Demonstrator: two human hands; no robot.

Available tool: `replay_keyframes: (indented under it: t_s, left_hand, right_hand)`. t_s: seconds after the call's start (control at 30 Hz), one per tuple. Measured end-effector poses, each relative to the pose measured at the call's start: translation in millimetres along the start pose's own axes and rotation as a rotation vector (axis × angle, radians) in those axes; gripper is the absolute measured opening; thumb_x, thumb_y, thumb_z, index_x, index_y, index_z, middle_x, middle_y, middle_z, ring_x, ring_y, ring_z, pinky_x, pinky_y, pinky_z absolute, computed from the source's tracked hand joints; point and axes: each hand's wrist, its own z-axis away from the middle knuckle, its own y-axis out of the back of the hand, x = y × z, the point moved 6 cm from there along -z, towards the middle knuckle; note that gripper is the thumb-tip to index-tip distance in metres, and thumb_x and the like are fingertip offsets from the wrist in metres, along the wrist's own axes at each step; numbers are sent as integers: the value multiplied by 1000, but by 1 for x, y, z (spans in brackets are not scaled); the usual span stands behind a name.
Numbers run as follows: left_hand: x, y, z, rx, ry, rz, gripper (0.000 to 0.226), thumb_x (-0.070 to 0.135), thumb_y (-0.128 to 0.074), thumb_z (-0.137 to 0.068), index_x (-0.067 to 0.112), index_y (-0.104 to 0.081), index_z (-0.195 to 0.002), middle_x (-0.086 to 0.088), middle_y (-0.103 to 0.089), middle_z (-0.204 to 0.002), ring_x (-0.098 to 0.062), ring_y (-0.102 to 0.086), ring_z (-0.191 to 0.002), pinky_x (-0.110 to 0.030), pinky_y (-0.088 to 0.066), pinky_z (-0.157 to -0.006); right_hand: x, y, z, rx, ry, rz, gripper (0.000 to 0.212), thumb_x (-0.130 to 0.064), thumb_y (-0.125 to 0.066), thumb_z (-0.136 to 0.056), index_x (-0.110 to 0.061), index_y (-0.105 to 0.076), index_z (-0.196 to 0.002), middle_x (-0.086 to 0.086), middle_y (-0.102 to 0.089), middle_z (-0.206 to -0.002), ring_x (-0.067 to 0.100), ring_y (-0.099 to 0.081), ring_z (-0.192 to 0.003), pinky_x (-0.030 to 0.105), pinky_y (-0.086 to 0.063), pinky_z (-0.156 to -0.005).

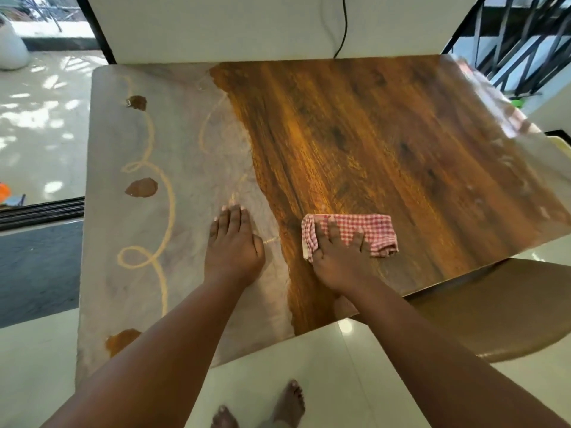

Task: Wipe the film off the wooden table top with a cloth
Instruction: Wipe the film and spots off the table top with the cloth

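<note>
Cloth wiping at the film's edge

The folded cloth [352, 234] lies on bare wood beside the grey film [185, 211], right hand [336, 257] pressing it flat with spread fingers to scrub; left hand [233, 245] rests open on the filmed surface [401, 134], probably for bracing.

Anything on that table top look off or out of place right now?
Nothing spilled or damaged. The table top's left half still carries a grey film with looping trails and bare patches. The left hand lies flat on it; the right hand presses the checked cloth on cleaned wood.
</note>
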Motion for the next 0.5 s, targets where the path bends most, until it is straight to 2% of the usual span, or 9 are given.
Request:
replay_keyframes:
  t_s: [0.1,0.17,0.23,0.3,0.37,0.5]
  left_hand:
    - [-1,0,-1,-5,-5,8,63,35,-19,-96,8,-10,-152,-11,-6,-160,-25,0,-148,-37,2,-118]
    - [-1,0,-1,-6,-5,15,62,34,-21,-96,8,-11,-152,-11,-7,-160,-25,0,-148,-38,1,-118]
    - [0,0,-1,-7,-1,8,63,34,-21,-96,8,-11,-152,-11,-7,-160,-25,0,-148,-37,2,-118]
    - [0,0,-1,-8,-1,1,63,35,-20,-96,8,-10,-152,-11,-6,-160,-25,1,-148,-37,3,-118]
    - [0,0,-2,-8,-1,5,63,35,-20,-96,9,-10,-152,-11,-6,-160,-25,1,-148,-36,3,-117]
    - [0,1,0,-6,5,5,63,35,-19,-96,8,-10,-152,-11,-7,-160,-25,0,-148,-37,2,-118]
  right_hand:
    - [-7,-6,18,18,129,73,58,-51,-12,-98,-40,18,-146,-1,19,-157,47,16,-140,57,10,-111]
    - [-6,-22,49,30,254,114,55,-53,-6,-94,-51,33,-134,-8,24,-152,41,16,-142,53,12,-111]
    - [3,-29,72,5,318,118,52,-56,0,-89,-57,39,-124,-15,23,-148,35,14,-143,51,13,-111]
    - [16,-24,70,-32,287,127,50,-60,2,-88,-60,38,-122,-17,20,-149,33,12,-144,54,7,-111]
    - [22,-17,51,-42,224,152,52,-62,-1,-91,-57,32,-131,-13,17,-155,37,9,-144,59,1,-111]
    - [1,2,-2,-46,102,51,58,-58,-10,-96,-44,17,-144,-4,16,-158,44,14,-141,65,6,-108]
